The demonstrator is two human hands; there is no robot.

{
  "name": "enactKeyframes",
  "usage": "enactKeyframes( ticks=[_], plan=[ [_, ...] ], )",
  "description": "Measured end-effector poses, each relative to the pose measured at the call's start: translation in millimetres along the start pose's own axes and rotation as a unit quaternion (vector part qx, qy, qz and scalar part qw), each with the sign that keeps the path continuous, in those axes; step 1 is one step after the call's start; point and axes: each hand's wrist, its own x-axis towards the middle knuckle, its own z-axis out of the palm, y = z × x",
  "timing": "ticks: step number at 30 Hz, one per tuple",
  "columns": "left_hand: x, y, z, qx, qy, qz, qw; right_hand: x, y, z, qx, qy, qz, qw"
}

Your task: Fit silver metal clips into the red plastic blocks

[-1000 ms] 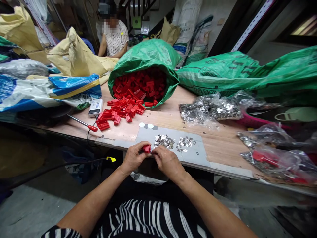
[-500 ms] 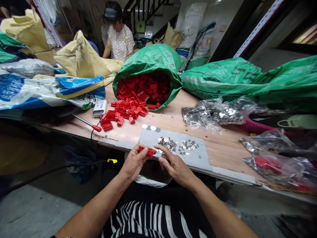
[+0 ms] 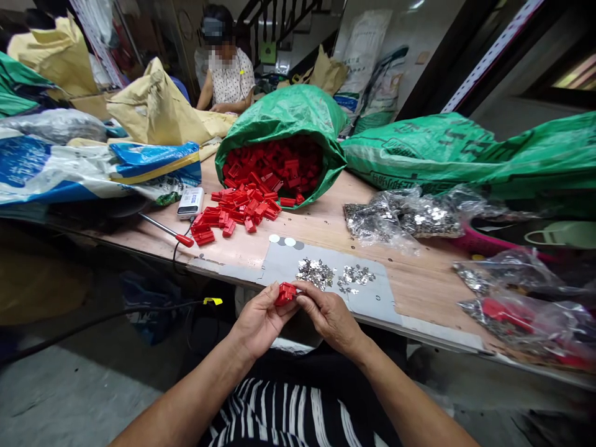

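A small red plastic part is held in my left hand, just over the table's front edge, with my fingers curled beneath it and my thumb at its side. My right hand meets the part's right end, thumb and forefinger pinched together. Whatever sits between those fingertips is too small or hidden to make out. Just beyond my hands, small shiny metal pieces lie in a heap on a grey mat, with a looser patch of metal pieces to the right.
A green sack spills a pile of red parts onto the table. Left are a red-handled screwdriver and a white device. Plastic bags of metal pieces lie right. Across the table sits another person.
The red part has turned and shifted slightly right in my left hand. My right hand's fingers have come from apart to pinched, against the part's right end.
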Motion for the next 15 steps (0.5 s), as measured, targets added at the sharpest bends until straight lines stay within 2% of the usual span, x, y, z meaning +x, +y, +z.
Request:
enactKeyframes(
  ticks=[4,7,10,12,15],
  plan=[
    [-3,-4,-2.0,0.028,-0.019,0.007,0.999,2,5,0,0.079,-0.010,0.022,0.997],
    [-4,-7,-13.1,0.074,-0.026,0.011,0.997,6,10,-1,0.088,-0.038,0.050,0.994],
    [2,-14,-33.8,0.184,0.020,0.011,0.983,14,15,-4,0.051,-0.029,0.066,0.996],
    [8,-21,-48.6,0.271,0.061,0.015,0.960,23,20,-7,0.021,-0.014,0.064,0.998],
    [16,-28,-65.6,0.342,0.081,0.029,0.936,45,28,-11,-0.028,-0.002,0.044,0.999]
  ],
)
